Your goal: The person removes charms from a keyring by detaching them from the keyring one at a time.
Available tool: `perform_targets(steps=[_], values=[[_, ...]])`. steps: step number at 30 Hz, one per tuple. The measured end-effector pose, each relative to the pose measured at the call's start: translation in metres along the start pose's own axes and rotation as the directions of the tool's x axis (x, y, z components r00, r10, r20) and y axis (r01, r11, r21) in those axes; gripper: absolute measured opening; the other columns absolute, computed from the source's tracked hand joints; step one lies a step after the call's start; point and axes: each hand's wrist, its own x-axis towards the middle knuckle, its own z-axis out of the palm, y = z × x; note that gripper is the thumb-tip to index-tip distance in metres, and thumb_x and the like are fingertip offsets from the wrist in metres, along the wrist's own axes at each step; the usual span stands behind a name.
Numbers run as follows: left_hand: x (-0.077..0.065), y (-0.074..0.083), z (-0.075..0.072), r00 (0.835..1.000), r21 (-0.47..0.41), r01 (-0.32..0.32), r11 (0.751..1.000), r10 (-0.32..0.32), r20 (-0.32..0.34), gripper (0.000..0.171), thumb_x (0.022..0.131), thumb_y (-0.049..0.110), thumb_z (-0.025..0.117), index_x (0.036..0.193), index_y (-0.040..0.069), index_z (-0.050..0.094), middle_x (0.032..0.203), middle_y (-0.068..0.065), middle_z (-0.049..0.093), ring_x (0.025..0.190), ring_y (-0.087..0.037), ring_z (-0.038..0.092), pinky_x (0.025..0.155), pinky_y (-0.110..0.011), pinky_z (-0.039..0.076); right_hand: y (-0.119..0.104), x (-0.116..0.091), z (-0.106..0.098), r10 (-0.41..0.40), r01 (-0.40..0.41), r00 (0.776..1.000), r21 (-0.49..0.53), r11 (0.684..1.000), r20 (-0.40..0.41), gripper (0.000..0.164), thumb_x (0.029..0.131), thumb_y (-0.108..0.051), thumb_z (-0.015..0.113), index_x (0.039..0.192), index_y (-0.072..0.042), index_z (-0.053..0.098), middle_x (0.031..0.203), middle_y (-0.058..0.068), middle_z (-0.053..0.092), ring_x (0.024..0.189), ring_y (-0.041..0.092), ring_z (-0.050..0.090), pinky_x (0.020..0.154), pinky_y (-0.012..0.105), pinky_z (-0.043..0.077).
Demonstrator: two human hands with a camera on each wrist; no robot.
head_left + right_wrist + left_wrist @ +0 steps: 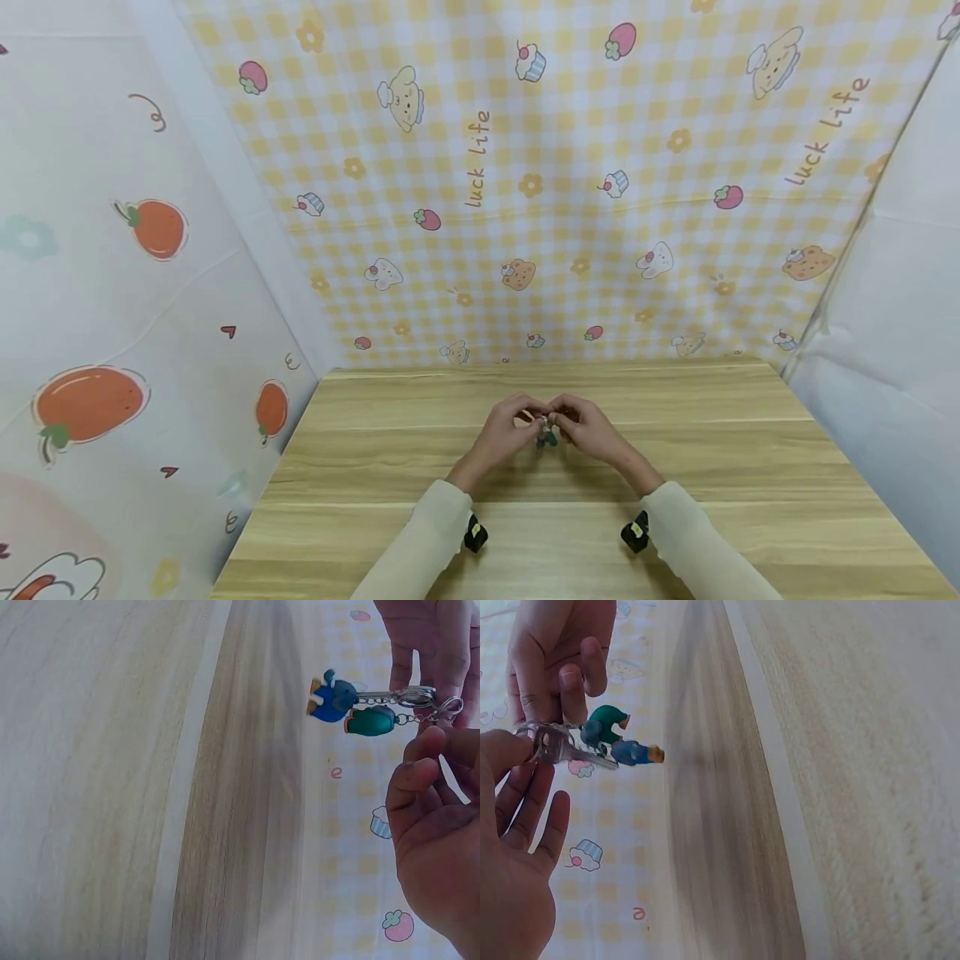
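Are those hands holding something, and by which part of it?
Yes: the left hand and right hand both pinch a keychain by its metal rings; its green figure and blue figure hang free.

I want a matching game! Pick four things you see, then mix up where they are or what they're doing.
1. silver-coloured metal ring
2. small green figure charm
3. light-brown wood-grain tabletop
4. yellow-and-white checked cloth

A. upright, behind the tabletop
B. held by the left hand and right hand
C. flat, below both hands
D. hanging on a small metal chain

Pairs: 1-B, 2-D, 3-C, 4-A
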Motion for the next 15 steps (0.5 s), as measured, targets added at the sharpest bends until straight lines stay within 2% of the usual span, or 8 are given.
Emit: perform_targets(steps=[5, 9, 15], values=[[-0.0001, -0.0033, 0.0, 0.999, 0.057, -0.028, 0.998, 0.029, -0.02, 0.007, 0.101, 0.009, 0.073, 0.108, 0.007, 0.076, 0.107, -0.007, 0.075, 0.101, -0.02, 0.072, 0.092, -0.035, 0.063, 0.0007, 0.0, 0.0, -0.004, 0.004, 1.0, 0.003, 1.0, 0.026, 0.018, 0.112, -0.008, 0.053, 0.118, -0.001, 0.069, 0.086, 0.023, 0.066, 0.059, 0.008, 0.05, 0.051, 0.025, 0.045], [0.0, -0.0037, -0.0005, 0.999, 0.086, -0.033, 0.996, 0.035, -0.023, 0.006, 0.101, 0.007, 0.074, 0.106, 0.007, 0.076, 0.106, -0.007, 0.075, 0.1, -0.02, 0.072, 0.091, -0.035, 0.063, 0.0003, -0.0002, 0.0004, 0.025, -0.026, 0.999, 0.023, 0.999, 0.033, 0.02, 0.111, -0.008, 0.052, 0.121, 0.001, 0.068, 0.087, 0.026, 0.067, 0.059, 0.011, 0.051, 0.05, 0.024, 0.043], [-0.0006, -0.0024, 0.0, 0.997, 0.127, -0.057, 0.99, 0.063, -0.047, 0.005, 0.102, 0.006, 0.072, 0.105, 0.007, 0.075, 0.103, -0.006, 0.074, 0.096, -0.018, 0.071, 0.087, -0.036, 0.063, -0.0023, -0.002, 0.0006, 0.048, -0.049, 0.999, 0.076, 0.996, 0.01, 0.023, 0.113, -0.016, 0.052, 0.122, 0.002, 0.064, 0.093, 0.026, 0.069, 0.063, 0.031, 0.06, 0.047, 0.027, 0.045]])
